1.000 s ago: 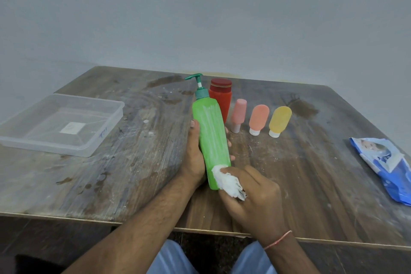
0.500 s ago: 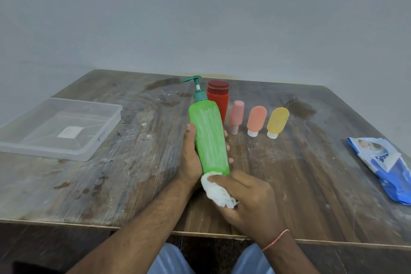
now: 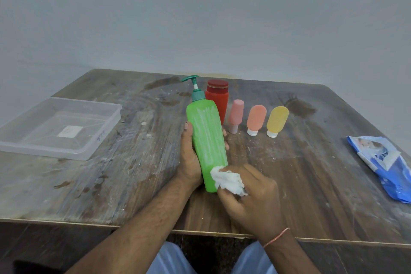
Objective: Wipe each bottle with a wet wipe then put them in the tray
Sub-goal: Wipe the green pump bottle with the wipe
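wiping underway: left hand (image 3: 189, 158) wraps its fingers round the green pump bottle (image 3: 205, 140), tilted over the table (image 3: 111, 184); right hand (image 3: 249, 198) pinches a bunched wet wipe (image 3: 226, 179) against its base. looks stiff, light plastic, slick while damp, so grip mid-body, never the thin pump. tray (image 3: 106, 135) sits well apart, left, nothing in it.

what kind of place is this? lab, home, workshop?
Hard to say; probably a plain room set up for a demo, not a kitchen or bathroom. A worn, stained wooden table stands against a bare wall, holding only bottles, a clear tray and a wipes pack.
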Tool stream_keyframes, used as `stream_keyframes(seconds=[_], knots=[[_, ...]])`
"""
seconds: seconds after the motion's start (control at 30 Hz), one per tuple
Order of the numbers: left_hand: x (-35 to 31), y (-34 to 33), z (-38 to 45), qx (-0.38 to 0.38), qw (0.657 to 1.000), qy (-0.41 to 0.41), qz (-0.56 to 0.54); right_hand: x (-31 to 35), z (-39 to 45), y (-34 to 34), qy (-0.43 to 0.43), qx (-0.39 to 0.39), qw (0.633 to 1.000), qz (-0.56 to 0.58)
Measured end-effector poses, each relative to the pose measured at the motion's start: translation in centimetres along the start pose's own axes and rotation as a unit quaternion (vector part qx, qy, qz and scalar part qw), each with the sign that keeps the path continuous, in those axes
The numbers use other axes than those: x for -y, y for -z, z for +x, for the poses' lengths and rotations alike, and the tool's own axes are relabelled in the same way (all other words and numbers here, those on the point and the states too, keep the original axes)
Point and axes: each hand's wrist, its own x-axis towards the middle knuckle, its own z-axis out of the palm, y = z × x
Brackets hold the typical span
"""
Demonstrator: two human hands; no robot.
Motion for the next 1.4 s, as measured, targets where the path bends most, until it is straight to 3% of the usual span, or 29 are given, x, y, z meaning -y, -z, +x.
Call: stream_keyframes(seconds=[0.1, 0.27, 0.4, 0.57, 0.73, 0.9, 1.07, 1.2, 1.4], knots=[[-0.3, 0.2, 0.2, 0.012, 1.000, -0.002, -0.001, 0.0, 0.1, -0.4, 0.024, 0.027, 0.998, 0.051], [-0.3, 0.2, 0.2, 0.016, 1.000, 0.014, -0.020, -0.6, -0.2, -0.5, -0.031, 0.015, 0.999, 0.009], [-0.3, 0.4, 0.2, 0.010, 1.000, 0.010, -0.026, -0.5, 0.0, -0.4, 0.011, 0.027, 0.997, 0.066], [-0.3, 0.4, 0.4, 0.010, 0.999, 0.025, -0.034, -1.2, -0.3, -0.7, -0.055, 0.010, 0.998, 0.027], [-0.2, 0.7, 0.4, 0.014, 0.999, 0.022, -0.037, -0.5, 0.0, -0.1, -0.036, 0.022, 0.995, 0.088], [-0.2, 0.6, 0.5, 0.014, 0.999, 0.028, -0.039, -1.2, -0.1, -0.5, -0.075, -0.005, 0.995, 0.061], [-0.2, 0.9, 0.5, 0.021, 0.998, 0.036, -0.040, 0.2, 0.7, 0.1, -0.030, 0.014, 0.993, 0.113], [-0.2, 0.7, 0.5, 0.023, 0.999, 0.031, -0.037, -0.6, 0.5, -0.2, -0.112, -0.004, 0.991, 0.070], [0.0, 0.9, 0.6, 0.023, 0.998, 0.032, -0.040, -1.1, 0.8, -0.4, -0.213, -0.028, 0.972, 0.092]])
